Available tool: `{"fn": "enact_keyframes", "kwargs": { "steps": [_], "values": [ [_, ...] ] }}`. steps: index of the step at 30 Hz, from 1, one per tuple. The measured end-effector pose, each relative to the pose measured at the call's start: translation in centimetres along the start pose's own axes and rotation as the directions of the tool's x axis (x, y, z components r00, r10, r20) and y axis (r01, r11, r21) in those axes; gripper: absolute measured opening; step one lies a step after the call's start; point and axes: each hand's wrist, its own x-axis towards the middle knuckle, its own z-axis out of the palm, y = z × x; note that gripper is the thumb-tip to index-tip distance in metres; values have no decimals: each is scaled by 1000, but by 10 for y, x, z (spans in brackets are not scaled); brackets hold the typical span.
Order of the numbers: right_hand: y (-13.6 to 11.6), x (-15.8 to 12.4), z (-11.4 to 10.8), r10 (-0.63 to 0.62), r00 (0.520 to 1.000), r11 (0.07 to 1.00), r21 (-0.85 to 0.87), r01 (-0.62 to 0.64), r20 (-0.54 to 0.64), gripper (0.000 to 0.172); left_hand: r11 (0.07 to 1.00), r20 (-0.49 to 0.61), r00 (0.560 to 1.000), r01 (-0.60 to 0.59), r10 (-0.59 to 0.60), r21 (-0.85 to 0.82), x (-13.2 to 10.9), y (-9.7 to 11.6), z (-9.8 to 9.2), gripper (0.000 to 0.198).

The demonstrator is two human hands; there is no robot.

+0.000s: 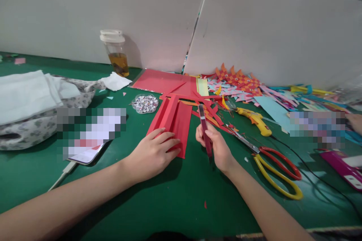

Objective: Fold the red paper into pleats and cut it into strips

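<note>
My left hand (154,150) lies flat with fingers spread on the near end of a red paper sheet (172,118) cut into long strips, pressing it to the green table (169,199). My right hand (216,145) is closed around a dark red utility knife (204,128), held upright just right of the sheet's edge. Larger red sheets (164,81) lie behind it.
Scissors with red and yellow handles (271,167) lie right of my right hand, a yellow tool (256,119) beyond them. Coloured paper strips and woven pieces (240,81) pile at the right. A dish of small beads (145,103), a jar (115,52), a phone (85,154) and a cloth bag (34,109) sit left.
</note>
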Motion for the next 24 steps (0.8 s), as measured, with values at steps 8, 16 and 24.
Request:
{"fn": "enact_keyframes", "kwargs": {
  "steps": [8,16,24],
  "values": [
    [-8,3,4,184,980,976,103,-191,74,21,1000,-3,1000,-13,13,21,1,1,-2,20],
    [-5,5,8,258,966,966,-2,-259,14,22,999,-31,999,-44,45,14,-3,-1,-2,19],
    [4,12,-2,258,965,964,74,-255,-43,29,997,-72,995,-74,73,-16,-4,-1,-1,19]
  ]
}}
